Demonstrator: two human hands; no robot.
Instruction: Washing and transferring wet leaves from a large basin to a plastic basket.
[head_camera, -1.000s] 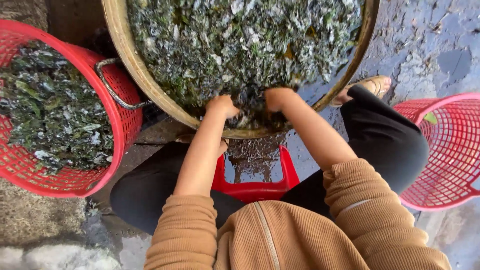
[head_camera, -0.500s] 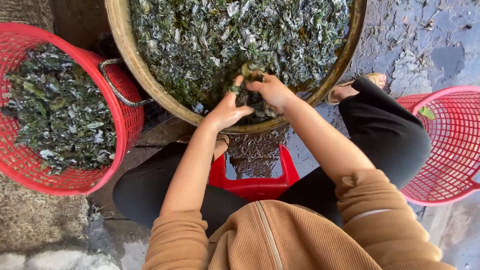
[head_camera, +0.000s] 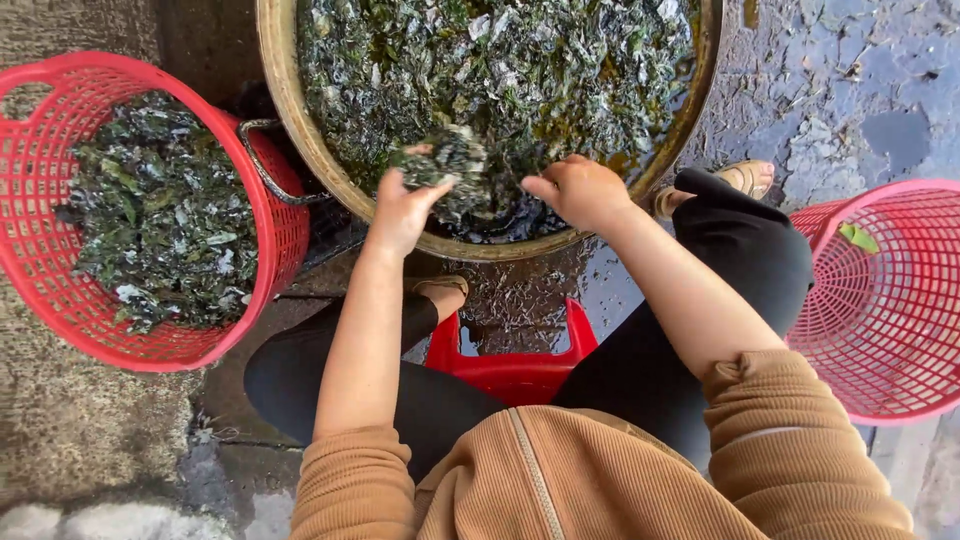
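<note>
1. our left hand (head_camera: 402, 212) grips a wet clump of leaves (head_camera: 447, 166) over the big basin (head_camera: 283, 95); loose pieces may drop outside it.
2. our right hand (head_camera: 580, 190) is half curled and holds nothing; it may slip on the wet rim.

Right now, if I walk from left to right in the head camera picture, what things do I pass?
Red basket of wet leaves → left hand lifting a clump of leaves → right hand → nearly empty red basket.

both forearms reach forward, left hand (head_camera: 402, 208) cupped palm-up, right hand (head_camera: 580, 190) loosely curled.
</note>
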